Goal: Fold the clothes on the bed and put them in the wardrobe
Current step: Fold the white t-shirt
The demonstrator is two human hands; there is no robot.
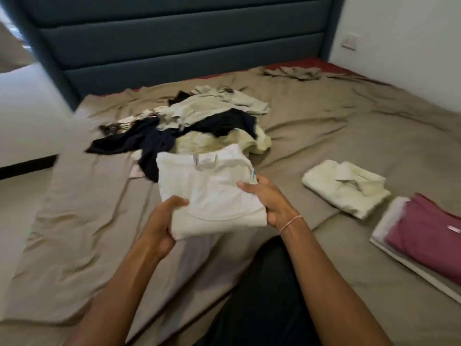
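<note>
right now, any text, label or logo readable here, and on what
No text here can be read.
On the white t-shirt, the neck label: blurred, unreadable.
At its edge by the right hand, a blue print: mostly hidden, unreadable.
On the maroon garment, a white mark: too blurred to tell.

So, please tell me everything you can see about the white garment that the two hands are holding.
The white garment looks like soft cotton knit. It is folded into a rectangle, with a neck label at the far edge and some blue print at the right edge. The left hand grips its near left corner and the right hand grips its right side, in front of the unfolded pile.
</note>
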